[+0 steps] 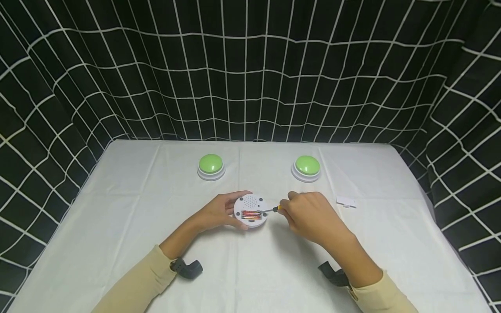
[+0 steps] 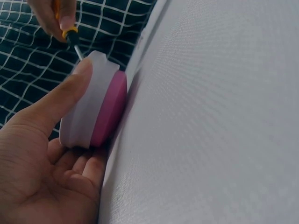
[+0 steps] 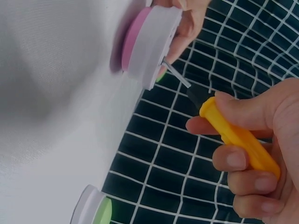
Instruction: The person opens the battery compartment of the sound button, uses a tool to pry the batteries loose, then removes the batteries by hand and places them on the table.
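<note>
My left hand [image 1: 218,211] holds a round white push button [image 1: 251,202] by its rim, underside up, with the thumb on the near edge and fingers round the far edge. Its pink dome [image 2: 111,109] faces the table in the left wrist view. In the uncovered battery compartment, batteries with reddish wrapping [image 1: 251,214] lie side by side. My right hand [image 1: 311,217] grips a screwdriver [image 3: 236,137] by its yellow handle, fingers curled round it. The screwdriver's metal shaft slants down to the compartment's right end, its tip hidden by the button's edge in both wrist views.
Two green-domed push buttons stand farther back, one at left [image 1: 211,165] and one at right [image 1: 307,167]. A small white battery cover [image 1: 346,201] lies right of my right hand. The white-covered table [image 1: 117,217] is bordered by dark cloth with a white grid [image 1: 256,78].
</note>
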Tool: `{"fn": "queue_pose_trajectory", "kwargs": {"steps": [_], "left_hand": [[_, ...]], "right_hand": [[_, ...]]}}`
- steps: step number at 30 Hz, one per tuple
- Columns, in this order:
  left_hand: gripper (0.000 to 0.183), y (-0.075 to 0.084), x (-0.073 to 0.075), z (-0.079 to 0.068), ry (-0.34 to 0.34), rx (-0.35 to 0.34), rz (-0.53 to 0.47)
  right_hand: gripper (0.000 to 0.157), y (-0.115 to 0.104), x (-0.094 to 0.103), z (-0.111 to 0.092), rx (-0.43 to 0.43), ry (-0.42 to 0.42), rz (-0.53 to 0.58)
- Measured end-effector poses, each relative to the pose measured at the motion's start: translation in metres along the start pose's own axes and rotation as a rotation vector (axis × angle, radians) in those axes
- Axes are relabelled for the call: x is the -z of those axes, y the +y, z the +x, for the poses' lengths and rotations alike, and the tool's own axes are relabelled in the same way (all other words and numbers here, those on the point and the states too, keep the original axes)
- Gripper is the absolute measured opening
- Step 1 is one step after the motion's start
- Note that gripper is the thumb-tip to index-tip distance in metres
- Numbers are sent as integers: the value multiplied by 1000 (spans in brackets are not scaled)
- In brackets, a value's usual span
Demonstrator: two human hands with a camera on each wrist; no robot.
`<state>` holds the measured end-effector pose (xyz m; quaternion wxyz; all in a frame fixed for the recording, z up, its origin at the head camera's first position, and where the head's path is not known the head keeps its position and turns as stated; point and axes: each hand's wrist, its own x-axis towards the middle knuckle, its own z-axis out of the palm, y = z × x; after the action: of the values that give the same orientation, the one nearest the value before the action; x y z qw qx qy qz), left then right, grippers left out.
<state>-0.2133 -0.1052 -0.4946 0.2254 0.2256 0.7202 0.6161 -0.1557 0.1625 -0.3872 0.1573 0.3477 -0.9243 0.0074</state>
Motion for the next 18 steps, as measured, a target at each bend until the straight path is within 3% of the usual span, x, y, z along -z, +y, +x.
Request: {"fn": "queue_pose_trajectory", "kwargs": {"steps": [5, 18], "left_hand": [[98, 2, 0, 0, 4, 5, 15], [99, -1, 0, 1, 14, 11, 5]], "right_hand": [[15, -1, 0, 0, -4, -5, -19], [27, 8, -5, 0, -27, -9, 70]]}}
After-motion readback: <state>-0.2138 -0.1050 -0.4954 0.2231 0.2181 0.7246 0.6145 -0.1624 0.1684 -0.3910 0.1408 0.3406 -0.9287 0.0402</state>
